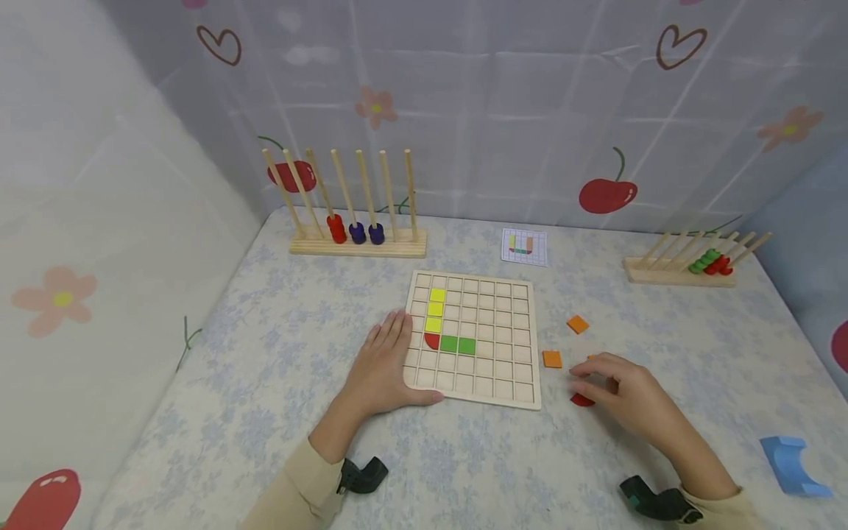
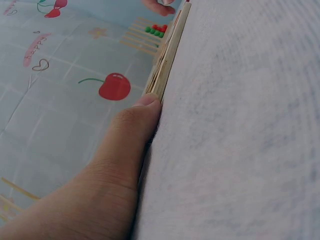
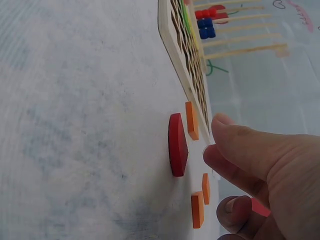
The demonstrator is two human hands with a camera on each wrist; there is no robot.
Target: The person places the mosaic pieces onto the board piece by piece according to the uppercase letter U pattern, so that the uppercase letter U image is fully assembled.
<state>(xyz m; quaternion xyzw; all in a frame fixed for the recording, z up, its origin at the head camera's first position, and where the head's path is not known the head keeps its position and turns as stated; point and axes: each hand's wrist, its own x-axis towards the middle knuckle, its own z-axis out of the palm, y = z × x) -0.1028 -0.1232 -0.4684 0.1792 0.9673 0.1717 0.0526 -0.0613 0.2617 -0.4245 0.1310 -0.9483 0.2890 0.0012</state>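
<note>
Two bare hands at work over this patterned desk (image 1: pixel 477 464), and it's the left hand (image 1: pixel 379 368) planted at the wooden grid board (image 1: pixel 503 336), fingers lying along its left edge, thumb reaching round to touch the near edge, the grip straight and relaxed rather than clasped. Across to the right, and what a spot this is: the right hand (image 1: pixel 619 383) hovers by a loose red piece (image 1: pixel 583 400), thumb and forefinger bent toward each other with a gap between them, so that grip is holding nothing! Three orange squares (image 1: pixel 552 359) lie around there, one just beside the board's right edge, one on the far side of the hand, and one partly hidden behind its fingers. On the board itself, three yellow squares (image 1: pixel 433 309) stand in a column toward the left, a red rounded piece (image 1: pixel 432 341) sits at their near end, and two green squares (image 1: pixel 458 344) carry the line rightward. Beyond the far edge lies a small pattern card (image 1: pixel 524 246) showing a coloured U. Far left, a peg rack (image 1: pixel 358 249) carries red and dark blue beads; far right, a second rack (image 1: pixel 679 276) has green and red ones. Near right, a blue curved block (image 1: pixel 791 467) rests alone.
</note>
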